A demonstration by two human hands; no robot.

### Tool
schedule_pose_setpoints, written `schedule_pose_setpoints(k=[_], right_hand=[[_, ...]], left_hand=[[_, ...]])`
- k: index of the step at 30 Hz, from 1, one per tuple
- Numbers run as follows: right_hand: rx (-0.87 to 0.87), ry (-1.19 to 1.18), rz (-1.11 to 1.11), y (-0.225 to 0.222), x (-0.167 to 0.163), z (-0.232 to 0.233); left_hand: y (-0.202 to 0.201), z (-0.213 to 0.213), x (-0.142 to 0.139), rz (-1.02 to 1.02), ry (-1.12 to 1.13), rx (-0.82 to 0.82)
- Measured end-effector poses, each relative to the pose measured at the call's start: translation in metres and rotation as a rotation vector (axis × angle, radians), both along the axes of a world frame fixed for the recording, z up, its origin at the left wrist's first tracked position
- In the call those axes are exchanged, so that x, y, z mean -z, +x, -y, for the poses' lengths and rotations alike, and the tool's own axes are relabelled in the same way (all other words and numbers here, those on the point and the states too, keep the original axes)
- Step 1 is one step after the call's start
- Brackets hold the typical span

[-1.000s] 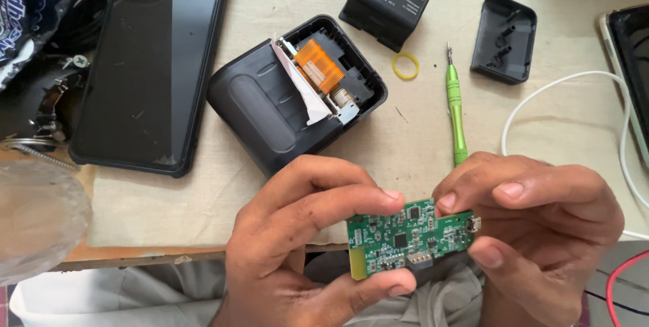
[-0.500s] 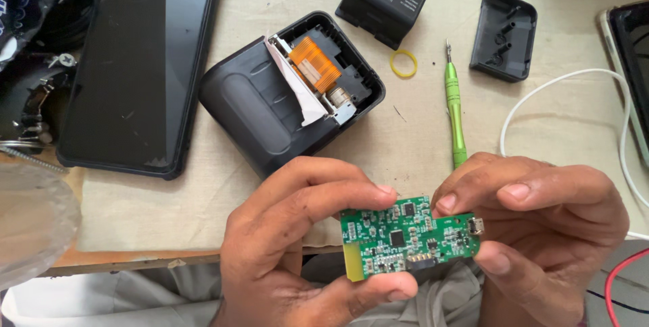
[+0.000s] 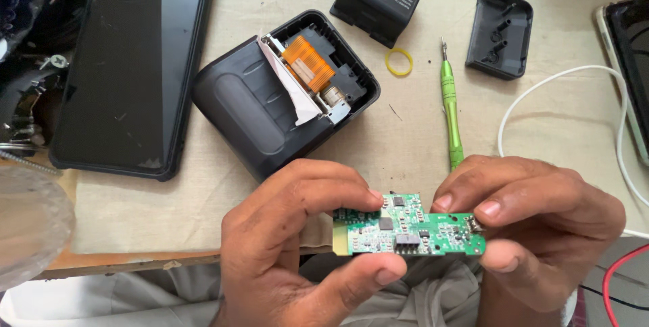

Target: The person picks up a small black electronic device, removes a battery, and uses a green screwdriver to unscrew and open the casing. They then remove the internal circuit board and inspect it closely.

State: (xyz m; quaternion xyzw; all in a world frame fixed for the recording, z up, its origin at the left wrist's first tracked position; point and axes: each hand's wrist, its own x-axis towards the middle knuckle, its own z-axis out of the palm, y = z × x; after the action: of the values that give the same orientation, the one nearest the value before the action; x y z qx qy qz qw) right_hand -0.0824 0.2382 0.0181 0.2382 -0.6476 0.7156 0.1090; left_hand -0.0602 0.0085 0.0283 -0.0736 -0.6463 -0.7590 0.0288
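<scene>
Head view: both hands' fingers (image 3: 351, 195) pinch green circuit board (image 3: 409, 229), opened black casing (image 3: 284, 94) beyond.

Bright, even daylight over the cloth-covered bench (image 3: 203, 205), source looks upper side; shadows short and soft under the black device housing (image 3: 257, 110). Mild glare on the tablet screen (image 3: 128, 63), which reflects a dark blob at the far edge. Centre sharp, circuit board (image 3: 405, 232) detail readable. Clear container (image 3: 27, 225) at near-left corner blurred.
</scene>
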Motion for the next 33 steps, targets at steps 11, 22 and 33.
schedule_pose_setpoints(k=[11,22,33], right_hand=[[-0.077,0.028,0.027,-0.0018,-0.0055,-0.0015],[-0.053,-0.058,0.071,-0.0048,-0.003,0.0048],[-0.032,-0.075,0.15,-0.0053,-0.0007,0.0061]], left_hand=[[0.0011,-0.0068,0.0061,-0.052,-0.016,-0.079],[-0.005,-0.0008,0.0033,0.035,-0.16,0.056],[-0.0047,0.0006,0.0042,0.01,-0.22,0.12]])
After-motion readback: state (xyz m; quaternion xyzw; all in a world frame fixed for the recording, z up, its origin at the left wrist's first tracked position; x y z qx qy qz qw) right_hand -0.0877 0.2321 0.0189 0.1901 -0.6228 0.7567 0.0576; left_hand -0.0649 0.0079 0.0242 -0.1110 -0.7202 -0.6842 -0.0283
